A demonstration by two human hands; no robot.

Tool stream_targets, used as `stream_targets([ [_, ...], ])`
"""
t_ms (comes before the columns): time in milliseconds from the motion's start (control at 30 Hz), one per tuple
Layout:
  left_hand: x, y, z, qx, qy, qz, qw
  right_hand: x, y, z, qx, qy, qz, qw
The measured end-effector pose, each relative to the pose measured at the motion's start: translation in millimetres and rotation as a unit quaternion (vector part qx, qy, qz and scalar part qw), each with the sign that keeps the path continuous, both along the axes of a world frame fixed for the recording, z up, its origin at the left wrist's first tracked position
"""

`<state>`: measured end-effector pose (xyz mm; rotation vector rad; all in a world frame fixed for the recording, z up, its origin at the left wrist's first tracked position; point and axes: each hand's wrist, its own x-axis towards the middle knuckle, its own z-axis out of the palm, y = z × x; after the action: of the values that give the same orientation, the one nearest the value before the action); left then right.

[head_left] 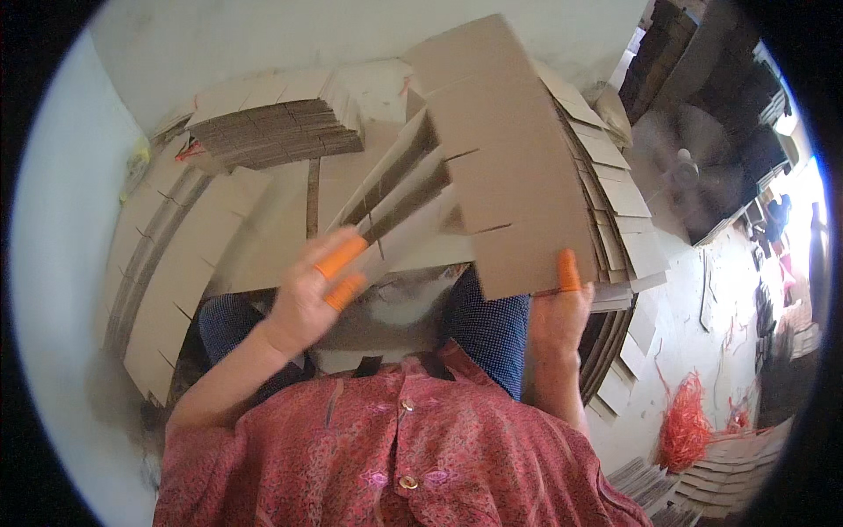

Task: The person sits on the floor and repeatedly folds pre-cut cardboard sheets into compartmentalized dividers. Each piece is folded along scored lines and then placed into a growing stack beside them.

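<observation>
My right hand [560,321] grips the lower right corner of a tan slotted cardboard sheet [518,167], its orange-covered thumb lying on the face and the other fingers hidden beneath. Two short slits cut into the sheet's left edge. My left hand [307,294] is blurred by motion, two orange-covered fingers apart, close to the lower ends of several tilted cardboard strips [395,198]. Whether it touches them I cannot make out. These strips lean between the left hand and the sheet and are partly smeared.
A thick cardboard stack [272,127] stands at the back left. Long slotted cardboard pieces [167,272] line the left side, and a fanned pile [615,193] lies on the right. Farther right are a spinning fan [685,167], red plastic twine [685,426] and more stacked cardboard [733,470].
</observation>
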<state>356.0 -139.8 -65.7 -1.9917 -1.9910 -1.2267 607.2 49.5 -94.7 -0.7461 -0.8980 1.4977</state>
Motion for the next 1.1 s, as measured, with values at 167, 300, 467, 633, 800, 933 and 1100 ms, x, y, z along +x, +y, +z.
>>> stream_targets([
  [167, -44, -13, 0, -0.111, -0.139, 0.144, 0.973, 2, 21, 12, 0.138, 0.008, 0.006, 0.990],
  [300, -56, -12, -1, -0.246, -0.230, 0.125, 0.933, -9, 37, 3, 0.252, -0.301, -0.077, 0.916],
  [467, -62, -23, -5, -0.242, -0.151, 0.141, 0.948, -30, 45, 10, 0.245, -0.241, -0.044, 0.938],
  [633, -89, -47, -4, -0.240, -0.107, 0.115, 0.958, -36, 46, 11, 0.297, -0.271, -0.029, 0.915],
  [800, -99, -64, 3, -0.277, -0.098, 0.212, 0.932, -40, 53, 11, 0.308, -0.307, 0.032, 0.900],
  [933, -109, -70, -8, -0.227, -0.068, 0.199, 0.951, -41, 49, 33, 0.330, -0.351, 0.033, 0.875],
  [1100, -108, -66, -5, -0.260, -0.092, 0.201, 0.940, -47, 54, 35, 0.352, -0.360, 0.057, 0.862],
])
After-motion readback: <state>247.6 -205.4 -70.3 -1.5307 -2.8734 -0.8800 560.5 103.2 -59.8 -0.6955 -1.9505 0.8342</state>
